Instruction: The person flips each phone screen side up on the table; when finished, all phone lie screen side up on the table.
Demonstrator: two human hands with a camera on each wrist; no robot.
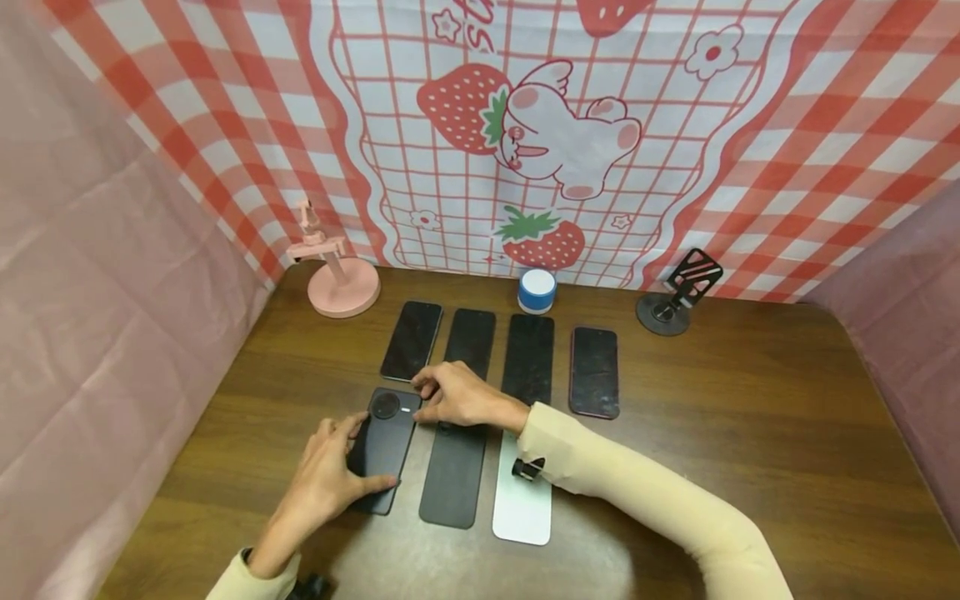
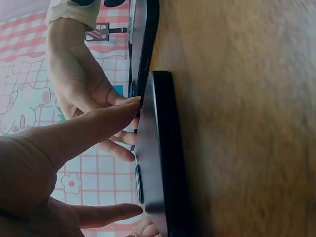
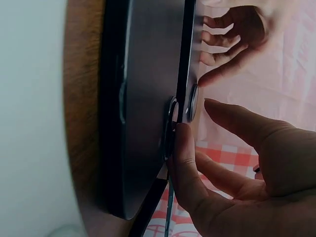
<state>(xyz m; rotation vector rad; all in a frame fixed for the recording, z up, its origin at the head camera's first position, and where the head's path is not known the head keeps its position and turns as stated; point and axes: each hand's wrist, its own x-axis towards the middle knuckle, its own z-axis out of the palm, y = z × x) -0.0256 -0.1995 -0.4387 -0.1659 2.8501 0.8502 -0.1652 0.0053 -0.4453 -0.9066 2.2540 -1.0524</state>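
A dark phone (image 1: 384, 454) lies face down at the left of the front row, its round camera at the far end. My left hand (image 1: 322, 475) spans it with fairly straight fingers, thumb by the right edge and forefinger by the upper left edge. My right hand (image 1: 461, 396) is at its upper right corner, loosely bent and with nothing visible between finger and thumb. Below that hand lies a dark grey phone (image 1: 452, 487), partly covered. The right wrist view shows the right fingers close beside the grey phone's camera ring (image 3: 171, 121).
A pale phone (image 1: 522, 508) lies under my right forearm. Behind are several dark-screened phones, including one at left (image 1: 411, 340) and a red-edged one (image 1: 594, 372). A pink stand (image 1: 343, 287), a blue-and-white round container (image 1: 537, 292) and a black stand (image 1: 663, 312) line the back.
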